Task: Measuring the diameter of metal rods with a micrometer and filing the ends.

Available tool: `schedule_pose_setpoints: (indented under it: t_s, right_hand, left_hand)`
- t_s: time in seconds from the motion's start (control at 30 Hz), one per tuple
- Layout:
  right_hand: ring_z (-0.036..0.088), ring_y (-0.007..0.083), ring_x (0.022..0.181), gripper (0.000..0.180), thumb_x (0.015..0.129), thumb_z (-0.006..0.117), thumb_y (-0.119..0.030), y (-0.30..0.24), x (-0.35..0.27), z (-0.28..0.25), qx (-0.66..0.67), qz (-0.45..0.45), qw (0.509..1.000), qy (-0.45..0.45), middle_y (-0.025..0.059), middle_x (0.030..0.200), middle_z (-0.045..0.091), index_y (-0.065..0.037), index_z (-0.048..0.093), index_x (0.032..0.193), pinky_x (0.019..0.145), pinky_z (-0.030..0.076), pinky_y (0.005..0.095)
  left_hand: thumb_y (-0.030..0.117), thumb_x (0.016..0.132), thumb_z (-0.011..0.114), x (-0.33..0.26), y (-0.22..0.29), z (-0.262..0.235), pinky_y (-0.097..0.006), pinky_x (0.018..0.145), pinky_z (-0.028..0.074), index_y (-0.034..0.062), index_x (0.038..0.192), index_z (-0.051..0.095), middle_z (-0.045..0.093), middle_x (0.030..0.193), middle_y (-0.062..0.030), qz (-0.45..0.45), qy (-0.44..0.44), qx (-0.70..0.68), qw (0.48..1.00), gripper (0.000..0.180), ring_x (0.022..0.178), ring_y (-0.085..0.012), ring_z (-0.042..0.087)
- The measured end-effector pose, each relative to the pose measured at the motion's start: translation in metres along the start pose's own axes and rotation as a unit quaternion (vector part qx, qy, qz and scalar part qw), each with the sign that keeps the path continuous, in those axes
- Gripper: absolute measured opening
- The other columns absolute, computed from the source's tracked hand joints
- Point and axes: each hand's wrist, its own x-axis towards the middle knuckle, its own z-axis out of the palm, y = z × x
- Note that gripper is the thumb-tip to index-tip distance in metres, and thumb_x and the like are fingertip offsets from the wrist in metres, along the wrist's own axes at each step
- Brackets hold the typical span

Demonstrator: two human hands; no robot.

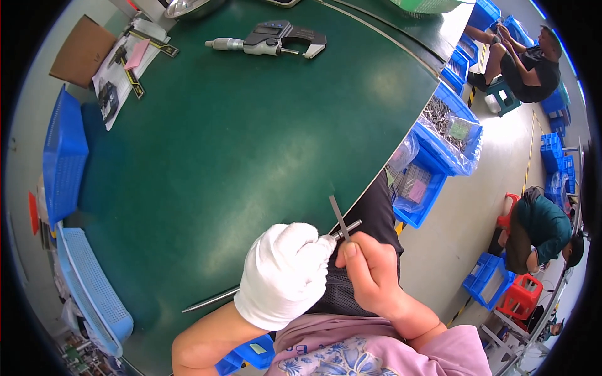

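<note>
My left hand, in a white glove, is closed around a slim metal rod. One end of the rod sticks out to the left over the table. Its other, stepped end comes out past the gloved fingers at the table's edge. My bare right hand pinches a thin, flat grey strip between thumb and fingers, pointing up and away. The strip crosses the rod's stepped end; whether they touch I cannot tell.
A digital micrometer lies at the table's far side. Blue baskets line the left, near papers and a caliper. Right of the green table stand blue bins of metal parts. Two people sit farther right.
</note>
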Motion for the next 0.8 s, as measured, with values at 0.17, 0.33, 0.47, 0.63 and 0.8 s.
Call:
schedule_pose_setpoints:
  t_s: [0.17, 0.33, 0.47, 0.63, 0.8]
  right_hand:
    - [0.048, 0.0172, 0.04, 0.014, 0.081, 0.042, -0.004, 0.0, 0.003, -0.002, -0.019, -0.014, 1.0, -0.011, 0.0084, 0.05, 0.048, 0.001, 0.048, 0.069, 0.041, 0.037, 0.0255]
    - [0.048, 0.017, 0.04, 0.014, 0.08, 0.042, -0.003, 0.009, -0.009, -0.004, -0.041, -0.026, 0.999, 0.008, 0.0081, 0.051, 0.05, 0.001, 0.048, 0.068, 0.042, 0.038, 0.0246]
    - [0.044, 0.0117, 0.037, 0.014, 0.078, 0.041, -0.002, 0.027, -0.031, -0.03, 0.053, -0.093, 0.99, 0.096, 0.0037, 0.048, 0.047, 0.002, 0.05, 0.068, 0.038, 0.035, 0.0231]
    - [0.046, 0.0116, 0.04, 0.013, 0.08, 0.043, -0.004, 0.018, 0.015, -0.051, -0.119, -0.099, 0.969, 0.193, 0.0037, 0.049, 0.046, 0.002, 0.054, 0.08, 0.039, 0.034, 0.0225]
    - [0.055, 0.0256, 0.055, 0.014, 0.076, 0.052, -0.011, -0.019, 0.094, -0.08, -0.381, -0.252, 0.846, 0.276, 0.0086, 0.067, 0.057, -0.008, 0.057, 0.088, 0.047, 0.042, 0.0313]
  left_hand:
    - [0.001, 0.055, 0.058, -0.001, -0.001, 0.003, -0.031, 0.048, 0.039, 0.0054, 0.077, 0.057, 0.046, 0.07, -0.0044, 0.011, 0.023, 0.015, 1.0, 0.022, 0.058, -0.0218, 0.046]
    - [0.0, 0.055, 0.06, 0.001, -0.003, 0.004, -0.031, 0.047, 0.038, 0.0066, 0.076, 0.057, 0.046, 0.07, -0.0038, 0.014, 0.038, 0.003, 0.999, 0.022, 0.057, -0.0214, 0.046]
    - [-0.001, 0.055, 0.064, 0.005, -0.001, 0.011, -0.031, 0.045, 0.037, 0.008, 0.072, 0.054, 0.046, 0.067, -0.0039, 0.012, 0.06, -0.006, 0.998, 0.022, 0.053, -0.0214, 0.045]
    - [0.0, 0.057, 0.066, 0.002, 0.002, 0.009, -0.032, 0.046, 0.036, 0.0086, 0.074, 0.056, 0.045, 0.064, -0.0044, 0.013, 0.077, 0.071, 0.994, 0.021, 0.052, -0.0216, 0.044]
    - [0.003, 0.059, 0.064, 0.002, 0.001, 0.011, -0.033, 0.047, 0.038, 0.009, 0.076, 0.057, 0.046, 0.067, -0.0049, 0.01, 0.074, 0.042, 0.996, 0.019, 0.054, -0.0228, 0.046]
